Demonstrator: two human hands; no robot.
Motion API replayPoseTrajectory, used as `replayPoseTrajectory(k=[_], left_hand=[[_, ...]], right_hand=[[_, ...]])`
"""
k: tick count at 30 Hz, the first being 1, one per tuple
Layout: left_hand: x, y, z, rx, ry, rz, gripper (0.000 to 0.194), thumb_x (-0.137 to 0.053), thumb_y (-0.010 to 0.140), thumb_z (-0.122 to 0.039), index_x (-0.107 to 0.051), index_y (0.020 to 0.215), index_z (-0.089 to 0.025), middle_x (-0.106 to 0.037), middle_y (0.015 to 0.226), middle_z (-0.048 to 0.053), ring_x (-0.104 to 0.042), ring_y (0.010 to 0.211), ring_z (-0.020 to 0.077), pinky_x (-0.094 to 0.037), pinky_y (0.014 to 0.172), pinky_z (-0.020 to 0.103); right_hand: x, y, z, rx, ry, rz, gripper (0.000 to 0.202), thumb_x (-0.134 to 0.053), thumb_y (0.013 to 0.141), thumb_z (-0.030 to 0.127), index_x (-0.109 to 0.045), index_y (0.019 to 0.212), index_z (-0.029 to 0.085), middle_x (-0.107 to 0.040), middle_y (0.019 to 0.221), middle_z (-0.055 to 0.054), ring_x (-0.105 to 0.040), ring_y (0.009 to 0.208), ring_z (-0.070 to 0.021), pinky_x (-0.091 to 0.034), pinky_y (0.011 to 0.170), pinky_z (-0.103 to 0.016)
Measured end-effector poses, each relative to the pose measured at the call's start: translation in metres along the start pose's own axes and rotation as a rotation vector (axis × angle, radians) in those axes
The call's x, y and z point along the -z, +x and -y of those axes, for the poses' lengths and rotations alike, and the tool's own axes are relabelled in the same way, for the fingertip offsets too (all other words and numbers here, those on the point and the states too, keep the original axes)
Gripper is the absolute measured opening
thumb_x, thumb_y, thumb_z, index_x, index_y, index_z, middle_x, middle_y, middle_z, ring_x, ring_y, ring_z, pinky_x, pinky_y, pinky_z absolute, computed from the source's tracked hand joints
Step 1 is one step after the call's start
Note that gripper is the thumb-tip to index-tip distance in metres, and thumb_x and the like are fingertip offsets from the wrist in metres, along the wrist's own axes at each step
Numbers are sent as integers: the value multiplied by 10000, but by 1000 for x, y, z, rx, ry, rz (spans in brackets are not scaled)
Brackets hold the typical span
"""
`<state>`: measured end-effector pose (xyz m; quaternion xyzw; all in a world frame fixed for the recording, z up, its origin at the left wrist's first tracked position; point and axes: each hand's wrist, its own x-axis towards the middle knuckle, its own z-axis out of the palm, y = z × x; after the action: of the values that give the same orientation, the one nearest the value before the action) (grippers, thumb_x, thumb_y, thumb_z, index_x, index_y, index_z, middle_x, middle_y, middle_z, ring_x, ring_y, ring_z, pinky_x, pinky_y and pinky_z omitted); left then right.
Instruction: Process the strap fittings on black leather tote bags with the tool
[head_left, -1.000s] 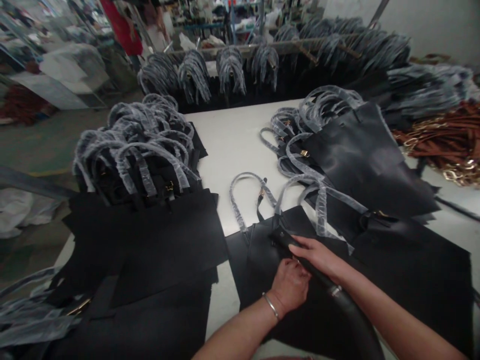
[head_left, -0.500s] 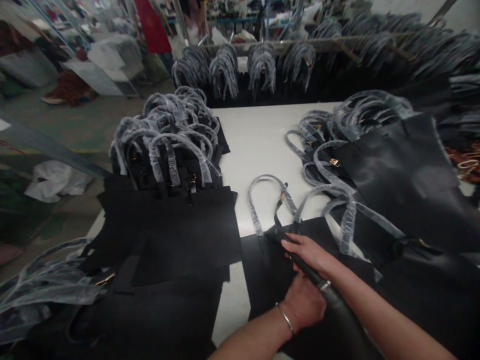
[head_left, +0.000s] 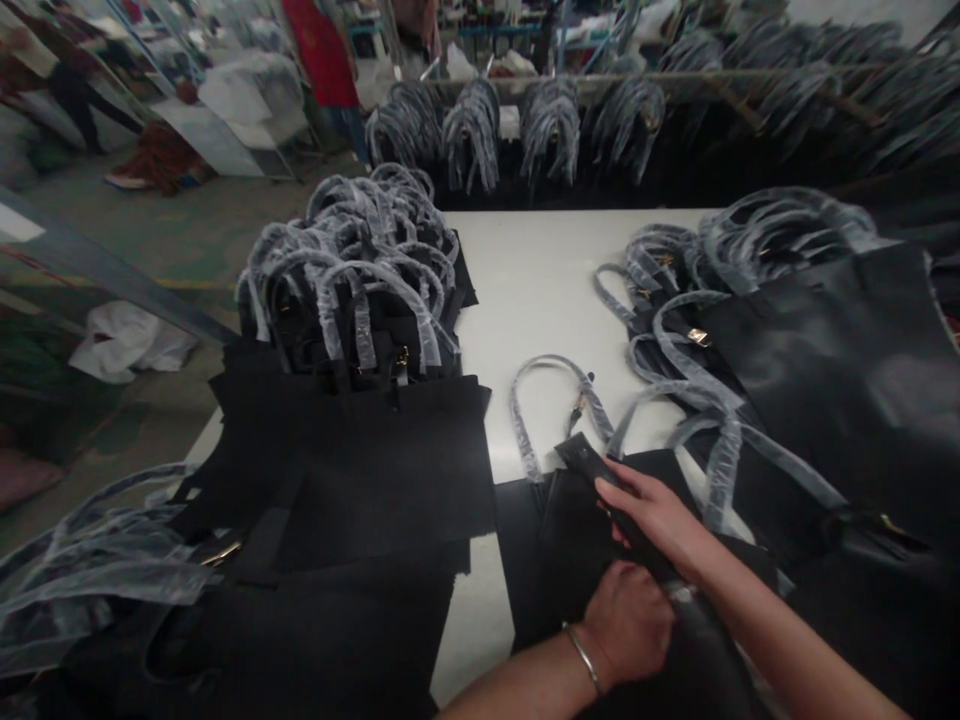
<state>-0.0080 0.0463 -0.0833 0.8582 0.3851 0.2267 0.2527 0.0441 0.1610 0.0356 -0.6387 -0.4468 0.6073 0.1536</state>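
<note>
Right hand (head_left: 652, 510): grips black strap (head_left: 583, 458) toward eleven o'clock.
Left hand (head_left: 628, 622): curled, hold unclear.
Strap: likely being steadied; next needs care.

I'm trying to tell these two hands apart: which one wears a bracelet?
The left hand: a silvery bracelet circles its wrist. The right hand, which grips the black strip, shows a bare wrist.
</note>
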Motion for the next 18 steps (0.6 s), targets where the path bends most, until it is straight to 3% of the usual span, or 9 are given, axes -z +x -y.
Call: replayPoseTrajectory(k=[2, 5, 8, 12, 15, 18], left_hand=[[14, -3, 9, 92, -112, -114, 183, -482, 864, -151, -607, 994, -181, -641, 996, 55, -571, 978, 191, -475, 900, 329], [51, 0, 35, 421, -98, -324, 346, -432, 892, -96, -523, 1211, -193, -532, 1237, 83, -491, 1139, 203, -428, 991, 344], [87, 14, 69, 689, 50, -321, 351, -564, 860, -137, -518, 1206, -170, -510, 1200, 114, -479, 1129, 254, -431, 973, 399], [110, 30, 95, 683, 82, -191, 204, -665, 799, -172, -593, 989, -184, -552, 1012, 69, -538, 984, 229, -471, 864, 346], [112, 22, 100, 573, -11, -232, 67, -562, 845, -196, -607, 894, -191, -593, 922, 55, -571, 903, 214, -470, 838, 332], [110, 6, 114, 541, -137, -307, 234, -517, 847, -418, -635, 821, -218, -650, 855, 51, -612, 837, 243, -492, 781, 347]], right_hand=[[14, -17, -4, -15, 38, 20, 783, -648, 735, 538, -439, 1388, 159, -632, 734, -21, -545, 466, -137, -423, 419, -238], [31, -44, -20, -73, 86, 19, 911, -687, 661, 598, -417, 1404, 145, -627, 746, -18, -530, 471, -139, -422, 433, -255], [35, -60, -44, -105, 140, 34, 923, -671, 680, 615, -378, 1431, 164, -618, 769, -11, -524, 481, -135, -415, 444, -259], [30, -69, -72, -88, 175, 7, 929, -627, 714, 613, -336, 1453, 132, -614, 771, -12, -500, 450, -121, -411, 436, -259], [29, -81, -79, -19, 181, -31, 829, -580, 763, 526, -356, 1449, 116, -651, 878, -54, -503, 462, -108, -423, 438, -243], [30, -88, -74, 18, 56, -53, 695, -581, 763, 370, -452, 1408, 147, -689, 964, -75, -586, 539, -143, -457, 473, -240]])
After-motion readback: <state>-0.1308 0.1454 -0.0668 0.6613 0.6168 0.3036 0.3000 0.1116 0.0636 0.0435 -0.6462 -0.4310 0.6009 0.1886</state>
